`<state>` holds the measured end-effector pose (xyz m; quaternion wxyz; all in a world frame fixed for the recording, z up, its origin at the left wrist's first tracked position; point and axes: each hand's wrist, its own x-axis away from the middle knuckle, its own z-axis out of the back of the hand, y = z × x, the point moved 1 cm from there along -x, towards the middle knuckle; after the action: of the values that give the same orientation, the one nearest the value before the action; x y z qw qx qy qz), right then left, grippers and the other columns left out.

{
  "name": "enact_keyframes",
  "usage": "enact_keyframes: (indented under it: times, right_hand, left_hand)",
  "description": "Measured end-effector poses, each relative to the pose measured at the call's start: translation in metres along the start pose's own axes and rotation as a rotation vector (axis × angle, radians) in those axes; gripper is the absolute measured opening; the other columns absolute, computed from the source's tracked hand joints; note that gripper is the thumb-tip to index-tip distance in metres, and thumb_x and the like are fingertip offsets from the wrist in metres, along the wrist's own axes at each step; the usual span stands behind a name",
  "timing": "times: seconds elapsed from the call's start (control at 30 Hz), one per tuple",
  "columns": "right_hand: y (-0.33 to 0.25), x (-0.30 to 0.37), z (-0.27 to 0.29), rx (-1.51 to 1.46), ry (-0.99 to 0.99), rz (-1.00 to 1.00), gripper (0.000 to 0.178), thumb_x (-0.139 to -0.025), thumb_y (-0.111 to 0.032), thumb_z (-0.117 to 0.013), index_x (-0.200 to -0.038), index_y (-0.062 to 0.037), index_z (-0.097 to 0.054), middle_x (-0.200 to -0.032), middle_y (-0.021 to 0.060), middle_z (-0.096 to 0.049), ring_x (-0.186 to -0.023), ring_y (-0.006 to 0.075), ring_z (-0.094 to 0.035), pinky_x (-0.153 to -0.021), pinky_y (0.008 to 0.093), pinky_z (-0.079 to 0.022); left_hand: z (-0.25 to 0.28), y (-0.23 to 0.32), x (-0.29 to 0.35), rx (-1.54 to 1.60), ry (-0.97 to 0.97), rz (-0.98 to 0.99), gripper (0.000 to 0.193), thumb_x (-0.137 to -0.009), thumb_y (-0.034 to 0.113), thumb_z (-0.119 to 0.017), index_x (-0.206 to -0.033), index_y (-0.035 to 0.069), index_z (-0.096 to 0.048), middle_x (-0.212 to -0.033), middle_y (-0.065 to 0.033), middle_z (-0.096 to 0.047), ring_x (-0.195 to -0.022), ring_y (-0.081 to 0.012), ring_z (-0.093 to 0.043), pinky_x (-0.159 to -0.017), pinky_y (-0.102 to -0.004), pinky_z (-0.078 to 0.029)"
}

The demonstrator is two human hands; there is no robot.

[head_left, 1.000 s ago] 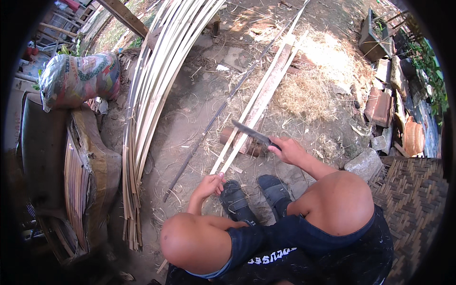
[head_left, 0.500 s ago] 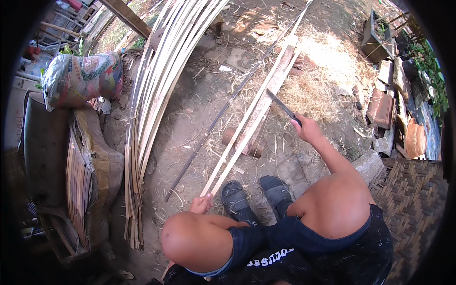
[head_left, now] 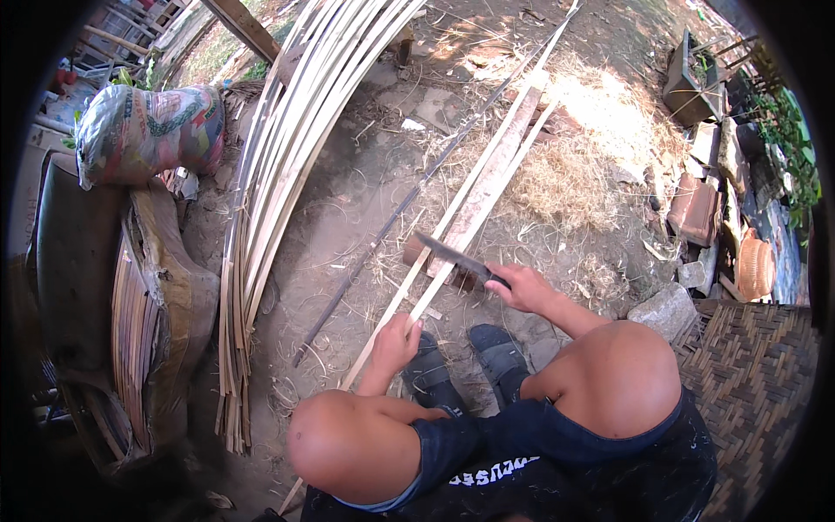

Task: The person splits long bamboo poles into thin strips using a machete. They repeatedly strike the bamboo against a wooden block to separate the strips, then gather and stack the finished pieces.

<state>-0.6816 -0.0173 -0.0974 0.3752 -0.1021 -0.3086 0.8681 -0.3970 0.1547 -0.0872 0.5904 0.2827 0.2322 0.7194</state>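
Observation:
My left hand (head_left: 397, 341) is closed round the near end of a pale bamboo strip (head_left: 470, 230), in front of my left foot. A second pale strip (head_left: 376, 344) passes just left of that hand and runs on toward my left knee. Both strips stretch away along a worn wooden plank (head_left: 506, 157). My right hand (head_left: 519, 289) grips the dark handle of a knife (head_left: 454, 256). Its long blade points left and lies across the strips near the plank's lower end; whether it touches them I cannot tell. A short round log (head_left: 414, 251) lies under the plank.
A long bundle of split strips (head_left: 278, 196) lies at left, beside a stuffed sack (head_left: 152, 135) and a worn seat-like frame (head_left: 187, 322). A thin dark pole (head_left: 383, 235) lies left of the plank. Curly shavings (head_left: 565, 187) heap at right, near a woven mat (head_left: 757, 391).
My right hand has brought the knife down and left, nearer to me, along the strips. My left hand has moved up and right and holds the strip higher.

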Motion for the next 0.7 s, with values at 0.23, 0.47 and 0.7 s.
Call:
enact_keyframes:
  times: [0.23,0.47,0.7]
  right_hand:
    - [0.137,-0.01,0.077,0.121,0.327,-0.63,0.041,-0.101,-0.039,-0.056,-0.126,-0.0063,-0.06,-0.079,0.0214,-0.068,-0.075,0.039,-0.07,-0.07,0.0507,-0.055]
    - [0.004,-0.012,0.026,0.025,0.121,-0.136,0.041,-0.102,-0.04,-0.054,-0.122,-0.0052,-0.061,-0.079,0.0227,-0.068,-0.076,0.0406,-0.069,-0.067,0.0502,-0.056]
    - [0.027,-0.036,0.045,0.01,0.083,-0.28,0.041,-0.101,-0.04,-0.055,-0.13,-0.0125,-0.059,-0.089,0.0248,-0.068,-0.077,0.0446,-0.068,-0.07,0.0537,-0.056]
  left_hand:
    - [0.031,0.0,-0.007,-0.193,-0.204,0.206,0.039,-0.105,0.033,-0.043,-0.092,0.002,-0.063,-0.08,-0.0261,-0.066,-0.078,-0.0483,-0.064,-0.072,-0.0563,-0.049]
    - [0.012,0.007,-0.034,0.011,-0.195,0.206,0.046,-0.106,0.034,-0.042,-0.086,0.0,-0.065,-0.078,-0.0247,-0.065,-0.076,-0.0439,-0.064,-0.071,-0.0486,-0.05]
    - [0.031,-0.019,-0.006,0.131,-0.271,0.29,0.047,-0.106,0.036,-0.044,-0.084,0.0,-0.065,-0.066,-0.0168,-0.06,-0.063,-0.0314,-0.061,-0.063,-0.0442,-0.048]
